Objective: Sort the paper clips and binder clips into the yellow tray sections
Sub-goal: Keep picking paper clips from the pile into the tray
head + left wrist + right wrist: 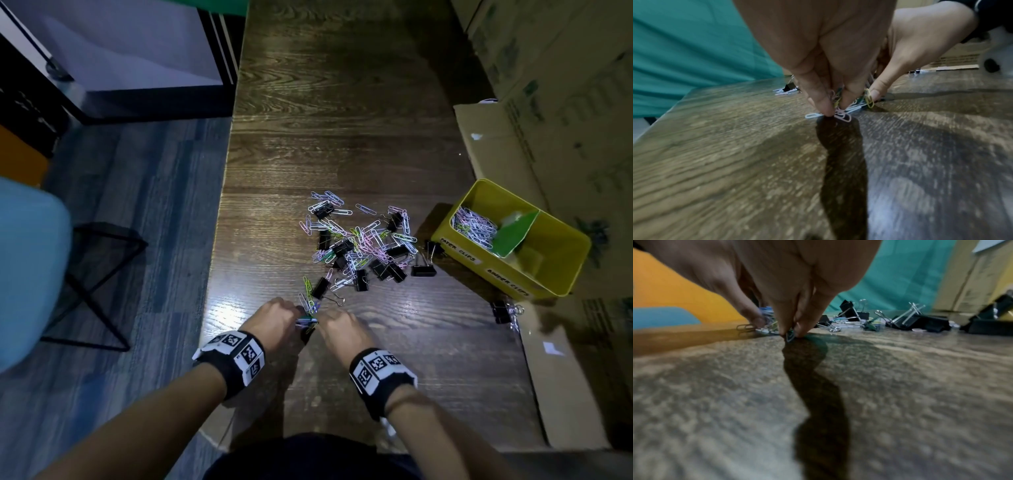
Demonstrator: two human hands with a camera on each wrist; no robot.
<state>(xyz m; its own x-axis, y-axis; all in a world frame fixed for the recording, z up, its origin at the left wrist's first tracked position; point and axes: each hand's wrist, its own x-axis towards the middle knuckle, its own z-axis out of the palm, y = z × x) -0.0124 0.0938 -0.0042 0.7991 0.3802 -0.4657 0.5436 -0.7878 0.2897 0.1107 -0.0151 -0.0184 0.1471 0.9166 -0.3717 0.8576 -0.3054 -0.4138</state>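
Observation:
A mixed pile of coloured paper clips (363,236) and black binder clips (394,270) lies mid-table. Both hands meet at its near edge. My left hand (277,317) pinches a small bunch of paper clips (840,112) against the wood with thumb and fingers. My right hand (339,329) pinches a green paper clip (790,336) at the tabletop, right beside the left hand. The yellow tray (561,287) stands at the right; its far section, labelled for paper clips, holds many paper clips (474,226) behind a green divider (513,234).
Two binder clips (424,267) lie between pile and tray, another (501,311) by the tray's near corner. Cardboard boxes (548,102) line the right side, with a flat flap (561,383) near me. The table's left edge (219,219) drops to the floor.

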